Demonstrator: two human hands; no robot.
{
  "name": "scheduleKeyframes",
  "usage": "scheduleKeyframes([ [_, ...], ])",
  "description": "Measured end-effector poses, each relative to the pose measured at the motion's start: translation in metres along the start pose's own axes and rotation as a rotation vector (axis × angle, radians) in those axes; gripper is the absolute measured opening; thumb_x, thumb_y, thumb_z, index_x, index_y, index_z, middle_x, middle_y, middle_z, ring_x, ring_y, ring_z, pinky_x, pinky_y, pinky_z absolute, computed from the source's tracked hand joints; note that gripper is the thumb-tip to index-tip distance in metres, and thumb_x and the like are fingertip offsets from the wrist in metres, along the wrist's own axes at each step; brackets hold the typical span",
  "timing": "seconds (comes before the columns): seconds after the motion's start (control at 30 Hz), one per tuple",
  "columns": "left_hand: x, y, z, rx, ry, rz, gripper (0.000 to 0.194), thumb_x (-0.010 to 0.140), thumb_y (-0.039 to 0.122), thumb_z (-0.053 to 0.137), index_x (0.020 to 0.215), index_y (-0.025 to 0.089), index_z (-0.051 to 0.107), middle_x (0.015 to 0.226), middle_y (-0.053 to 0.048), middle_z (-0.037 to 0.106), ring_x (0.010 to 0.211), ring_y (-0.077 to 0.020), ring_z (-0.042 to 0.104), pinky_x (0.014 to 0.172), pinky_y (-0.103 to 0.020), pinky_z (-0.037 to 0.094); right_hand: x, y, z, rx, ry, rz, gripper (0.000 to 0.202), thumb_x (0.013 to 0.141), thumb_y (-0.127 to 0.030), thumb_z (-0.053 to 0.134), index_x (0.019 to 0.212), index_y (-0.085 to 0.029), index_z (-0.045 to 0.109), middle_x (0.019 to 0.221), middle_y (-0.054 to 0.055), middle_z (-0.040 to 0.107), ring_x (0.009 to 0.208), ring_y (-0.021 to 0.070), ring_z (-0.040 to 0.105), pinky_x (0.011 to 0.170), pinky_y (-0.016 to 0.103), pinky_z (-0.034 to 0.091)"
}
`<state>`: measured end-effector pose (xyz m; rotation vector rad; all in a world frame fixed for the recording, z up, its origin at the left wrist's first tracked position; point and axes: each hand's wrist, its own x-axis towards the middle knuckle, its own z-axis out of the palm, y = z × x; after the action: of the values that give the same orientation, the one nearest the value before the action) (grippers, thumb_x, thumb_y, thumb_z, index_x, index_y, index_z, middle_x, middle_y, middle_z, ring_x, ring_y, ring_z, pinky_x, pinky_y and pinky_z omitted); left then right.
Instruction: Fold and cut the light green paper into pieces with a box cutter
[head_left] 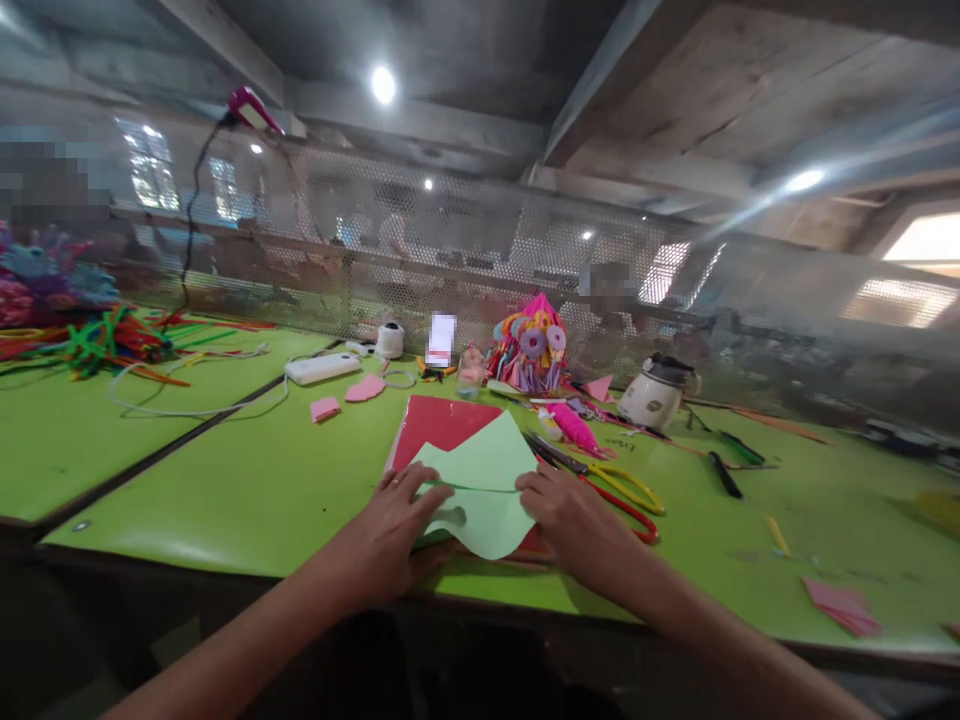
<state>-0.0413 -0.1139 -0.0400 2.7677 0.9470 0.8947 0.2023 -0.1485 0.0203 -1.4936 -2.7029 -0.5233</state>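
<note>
A light green sheet of paper (480,485), partly folded with a crease across its middle, lies on a red sheet (435,422) on the green table (247,490). My left hand (394,535) presses on the paper's left edge, fingers spread along the fold. On the right edge rests my right hand (574,520), fingertips flat on the paper. Both hands hold the green sheet down; neither lifts it.
Red and yellow scissors (622,495) lie just right of my right hand. Behind them are a pink paper craft (532,345), a white pot (652,395), pink scraps (352,395), a white power strip (322,368) and pens (726,475). Pipe cleaners (105,345) pile up far left. Pink paper (844,605) lies right.
</note>
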Motion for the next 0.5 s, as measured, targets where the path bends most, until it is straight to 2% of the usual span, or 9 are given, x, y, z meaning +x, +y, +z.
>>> scheduleKeyframes([
  [0.1,0.002,0.001,-0.002,-0.029,-0.010,-0.030,0.031,0.088,0.038,0.050,0.111,0.017,0.049,0.119,-0.015,0.047,0.114,-0.0280,0.045,0.097,-0.050,0.041,-0.007,0.006,0.008,0.181,0.050,-0.032,0.029,0.066,0.007,0.046,0.079,-0.014,0.061,0.103,0.012,0.063,0.098,0.0229,0.052,0.083,0.037,0.044],
  [0.23,0.002,0.003,-0.005,-0.011,-0.069,-0.071,0.028,0.086,0.036,0.054,0.105,0.016,0.053,0.113,-0.014,0.052,0.113,-0.0281,0.047,0.101,-0.051,0.037,-0.021,0.031,0.026,0.460,0.074,-0.051,0.055,0.058,0.008,0.043,0.105,-0.015,0.061,0.119,0.012,0.057,0.115,0.0232,0.048,0.096,0.041,0.041],
  [0.3,0.002,0.004,-0.008,0.000,-0.080,-0.080,0.029,0.084,0.032,0.056,0.108,0.016,0.054,0.114,-0.013,0.053,0.114,-0.0278,0.047,0.101,-0.049,0.038,-0.024,0.044,0.033,0.565,0.089,-0.051,0.055,0.064,0.006,0.044,0.112,-0.018,0.059,0.120,0.011,0.058,0.116,0.0222,0.049,0.098,0.042,0.041],
  [0.37,0.003,0.004,-0.012,0.005,-0.088,-0.080,0.031,0.082,0.032,0.058,0.110,0.018,0.055,0.116,-0.012,0.055,0.114,-0.0268,0.049,0.099,-0.045,0.040,-0.021,0.053,0.037,0.650,0.102,-0.048,0.045,0.075,0.000,0.048,0.114,-0.020,0.059,0.119,0.011,0.060,0.113,0.0216,0.052,0.097,0.041,0.042],
  [0.5,0.008,-0.005,-0.023,0.014,-0.137,-0.069,0.038,0.082,0.042,0.058,0.113,0.020,0.056,0.115,-0.010,0.060,0.105,-0.0255,0.056,0.089,-0.039,0.047,-0.012,0.064,0.035,0.728,0.055,-0.069,0.031,0.085,-0.014,0.052,0.114,-0.020,0.060,0.116,0.011,0.063,0.110,0.0209,0.055,0.096,0.041,0.042],
])
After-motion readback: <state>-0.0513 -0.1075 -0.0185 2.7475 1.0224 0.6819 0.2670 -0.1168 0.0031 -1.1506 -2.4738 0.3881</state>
